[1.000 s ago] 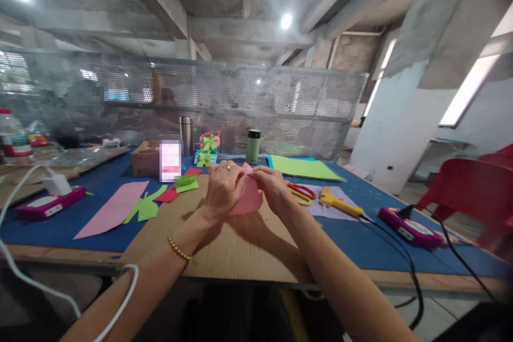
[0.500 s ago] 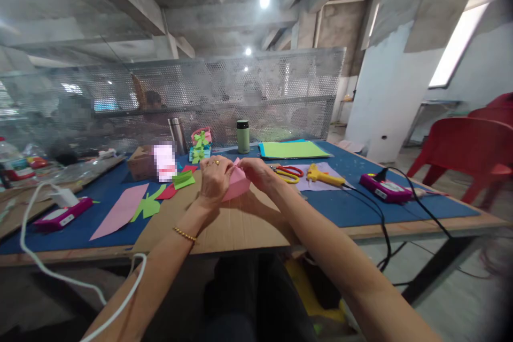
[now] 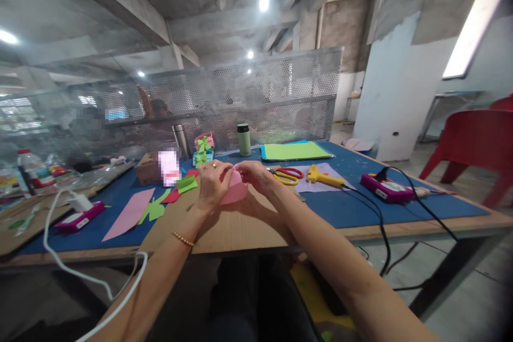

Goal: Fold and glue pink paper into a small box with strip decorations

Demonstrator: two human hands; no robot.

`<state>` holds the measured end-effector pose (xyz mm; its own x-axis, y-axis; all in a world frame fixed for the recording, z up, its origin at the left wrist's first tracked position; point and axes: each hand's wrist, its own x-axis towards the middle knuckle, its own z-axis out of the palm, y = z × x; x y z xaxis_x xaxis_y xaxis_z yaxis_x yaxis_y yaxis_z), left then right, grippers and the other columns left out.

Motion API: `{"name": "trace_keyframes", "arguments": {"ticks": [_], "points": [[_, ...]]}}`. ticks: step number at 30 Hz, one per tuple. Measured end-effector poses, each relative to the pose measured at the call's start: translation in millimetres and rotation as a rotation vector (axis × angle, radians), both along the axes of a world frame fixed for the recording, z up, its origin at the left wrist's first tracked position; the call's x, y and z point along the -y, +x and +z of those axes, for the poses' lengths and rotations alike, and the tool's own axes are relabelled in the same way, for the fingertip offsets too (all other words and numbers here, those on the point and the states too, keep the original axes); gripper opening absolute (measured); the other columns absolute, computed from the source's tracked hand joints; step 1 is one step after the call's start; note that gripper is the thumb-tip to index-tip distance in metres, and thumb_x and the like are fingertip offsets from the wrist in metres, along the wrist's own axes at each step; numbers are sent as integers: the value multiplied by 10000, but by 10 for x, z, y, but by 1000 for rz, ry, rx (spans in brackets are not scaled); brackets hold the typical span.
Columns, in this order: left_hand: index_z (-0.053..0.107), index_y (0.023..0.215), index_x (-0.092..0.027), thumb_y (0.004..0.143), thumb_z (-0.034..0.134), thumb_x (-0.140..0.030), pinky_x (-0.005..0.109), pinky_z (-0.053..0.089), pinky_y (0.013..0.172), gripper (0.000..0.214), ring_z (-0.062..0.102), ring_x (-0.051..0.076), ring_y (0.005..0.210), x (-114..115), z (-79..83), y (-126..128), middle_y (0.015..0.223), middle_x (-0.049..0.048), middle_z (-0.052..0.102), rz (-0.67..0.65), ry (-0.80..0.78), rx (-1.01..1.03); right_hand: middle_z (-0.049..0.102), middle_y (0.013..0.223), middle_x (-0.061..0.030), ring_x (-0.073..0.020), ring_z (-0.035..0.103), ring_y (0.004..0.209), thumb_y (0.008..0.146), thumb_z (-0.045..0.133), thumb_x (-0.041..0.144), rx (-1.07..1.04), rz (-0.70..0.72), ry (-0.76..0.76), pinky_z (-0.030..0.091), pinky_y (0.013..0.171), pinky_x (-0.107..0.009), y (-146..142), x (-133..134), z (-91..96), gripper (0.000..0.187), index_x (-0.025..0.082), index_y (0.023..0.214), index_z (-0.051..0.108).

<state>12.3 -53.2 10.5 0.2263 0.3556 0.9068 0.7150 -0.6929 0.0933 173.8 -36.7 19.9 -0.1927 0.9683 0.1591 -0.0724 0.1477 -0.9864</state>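
Observation:
A folded piece of pink paper is held up between both hands over a sheet of brown cardboard. My left hand, with a ring on a finger, pinches its upper left side. On the upper right edge, the fingertips of my right hand are closed. The two hands nearly meet at the top of the paper, and the fingers hide its upper part. Left of the cardboard lie green paper cut-outs, a red paper piece and a flat pink paper strip.
To the right are red-and-yellow scissors and a yellow glue gun with a black cord. Purple power strips lie at both sides. A green flask, a steel flask and green paper sheets stand or lie behind.
The pink paper now shows a broader, more rounded front between the hands. My hands stay in nearly the same place. The view has shifted slightly.

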Motion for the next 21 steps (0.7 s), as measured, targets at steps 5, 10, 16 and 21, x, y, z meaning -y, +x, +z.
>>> {"name": "trace_keyframes", "arguments": {"ticks": [5, 10, 16, 21], "points": [[710, 925, -233, 944, 578, -310, 430, 340, 904, 155, 622, 240, 938, 56, 104, -10, 949, 45, 728, 21, -26, -65, 679, 1057, -87, -191, 651, 887, 892, 667, 324, -36, -3, 29, 550, 774, -348, 32, 13, 28, 280, 119, 1082, 670], [702, 906, -231, 928, 596, -281, 432, 349, 883, 119, 614, 245, 912, 66, 141, 0, 928, 48, 737, 37, 12, -110, 541, 534, 13, -110, 464, 544, 643, 680, 231, -77, 2, 65, 372, 552, -275, 35, 105, 73, 131, 151, 572, 604], [675, 860, -221, 910, 609, -230, 427, 342, 870, 83, 610, 243, 896, 103, 167, 0, 900, 43, 728, 57, 34, -178, 479, 527, 29, -99, 377, 532, 558, 611, 236, -100, 10, 82, 295, 529, -268, 2, 267, 147, 100, 182, 518, 536], [669, 879, -218, 920, 594, -228, 419, 339, 869, 87, 614, 241, 913, 155, 232, 17, 905, 44, 727, 80, 19, -172, 541, 599, 12, -111, 438, 584, 586, 640, 301, -85, -30, 91, 300, 556, -260, 13, 300, 188, 131, 175, 588, 602]]}}
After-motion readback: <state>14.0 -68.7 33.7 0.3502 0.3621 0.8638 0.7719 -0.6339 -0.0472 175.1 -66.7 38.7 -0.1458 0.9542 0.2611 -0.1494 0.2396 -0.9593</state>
